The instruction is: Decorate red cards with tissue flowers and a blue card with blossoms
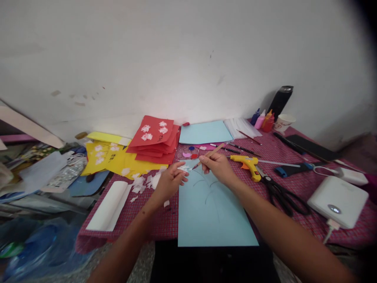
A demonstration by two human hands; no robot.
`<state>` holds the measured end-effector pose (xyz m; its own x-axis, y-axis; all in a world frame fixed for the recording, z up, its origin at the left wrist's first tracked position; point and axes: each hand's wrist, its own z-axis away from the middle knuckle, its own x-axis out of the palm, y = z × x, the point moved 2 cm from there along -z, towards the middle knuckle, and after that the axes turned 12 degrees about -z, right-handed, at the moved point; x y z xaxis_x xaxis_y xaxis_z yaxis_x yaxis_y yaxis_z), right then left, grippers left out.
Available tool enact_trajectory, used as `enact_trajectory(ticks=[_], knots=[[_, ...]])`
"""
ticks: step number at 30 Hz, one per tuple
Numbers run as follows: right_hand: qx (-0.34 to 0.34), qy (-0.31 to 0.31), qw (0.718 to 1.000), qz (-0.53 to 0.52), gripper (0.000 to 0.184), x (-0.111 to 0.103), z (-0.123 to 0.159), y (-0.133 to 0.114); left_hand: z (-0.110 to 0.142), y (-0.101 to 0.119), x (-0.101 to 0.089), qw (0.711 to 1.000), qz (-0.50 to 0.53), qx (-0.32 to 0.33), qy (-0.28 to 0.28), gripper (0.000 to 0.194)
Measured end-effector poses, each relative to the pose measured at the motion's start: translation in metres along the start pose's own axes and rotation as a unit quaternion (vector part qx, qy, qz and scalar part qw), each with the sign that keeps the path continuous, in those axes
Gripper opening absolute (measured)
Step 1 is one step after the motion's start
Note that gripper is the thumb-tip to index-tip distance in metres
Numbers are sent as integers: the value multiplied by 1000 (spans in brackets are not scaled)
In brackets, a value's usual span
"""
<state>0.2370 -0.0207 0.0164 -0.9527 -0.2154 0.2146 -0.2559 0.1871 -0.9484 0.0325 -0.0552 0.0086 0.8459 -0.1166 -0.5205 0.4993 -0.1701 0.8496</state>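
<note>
A light blue sheet of paper (212,220) lies before me, with thin dark curved lines drawn on it. At its upper left is a crumpled white paper piece (185,168). My left hand (172,179) hovers at this piece, fingers apart and partly curled; whether a fingertip touches it I cannot tell. In my right hand (216,165) is a paintbrush (217,149), gripped near its bristles. Its dark tip points down-left at the white piece. Just beyond my hands are small paint dabs, including a red one (194,156).
Torn white paper scraps (138,184) and a folded white sheet (107,206) lie left. Behind are red cards (154,137) and yellow cards (118,161) with pink-white flowers. Rightward lie a yellow glue gun (247,163), black scissors (282,192), paint bottles (267,122) and a white power bank (338,200).
</note>
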Motion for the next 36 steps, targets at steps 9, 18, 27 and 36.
enact_trajectory(ticks=[9, 18, 27, 36], knots=[[16, 19, 1000, 5, 38, -5, -4, 4, -42, -8, -29, 944, -309, 102, 64, 28], [25, 17, 1000, 0, 38, -7, -5, 8, -15, -10, -50, 938, -325, 86, 78, 27], [19, 4, 999, 26, 40, -8, -4, 12, 68, -21, -77, 925, -373, 72, 9, 21], [32, 17, 999, 35, 39, -9, -5, 18, 96, -15, -48, 894, -445, 61, 1, 25]])
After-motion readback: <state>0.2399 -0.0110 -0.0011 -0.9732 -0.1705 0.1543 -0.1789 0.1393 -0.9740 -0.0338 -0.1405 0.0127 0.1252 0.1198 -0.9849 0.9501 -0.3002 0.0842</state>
